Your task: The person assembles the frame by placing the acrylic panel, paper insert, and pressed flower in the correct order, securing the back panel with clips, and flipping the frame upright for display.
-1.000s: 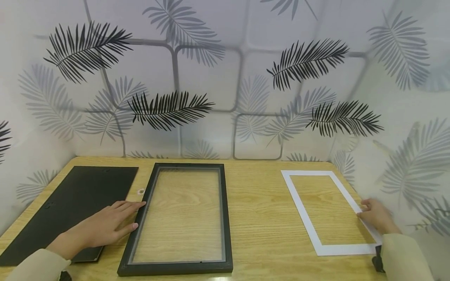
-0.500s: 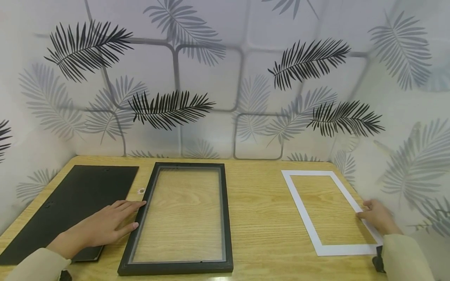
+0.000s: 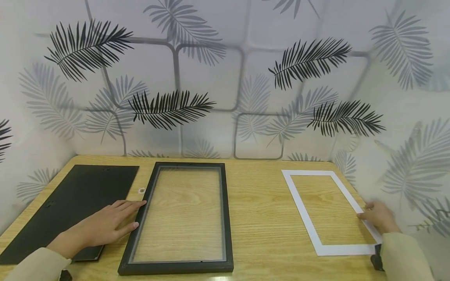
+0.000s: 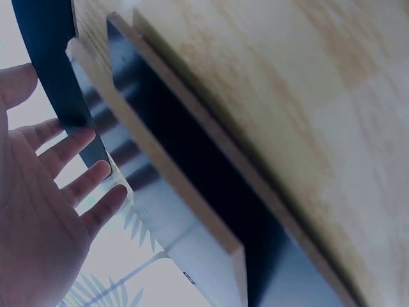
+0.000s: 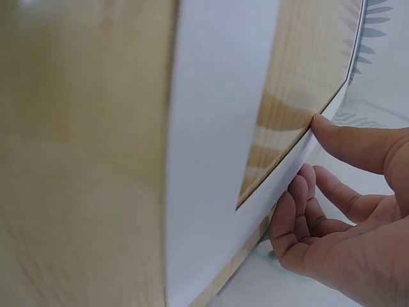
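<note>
Fingers [image 5: 286,224] of right hand [image 3: 380,217] pinch white mat [image 3: 303,212] at right edge of surface [image 3: 260,218]; left hand [image 3: 100,226], spread and straight-fingered, touches left side of black frame [image 3: 175,267], far end near back edge.

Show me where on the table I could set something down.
Widest bare patch: the table between the black frame and the white mat. Crowded: the narrow strip between black frame and black board, crossed by the left hand; also the table's right edge, where the right hand pinches the white mat.
</note>
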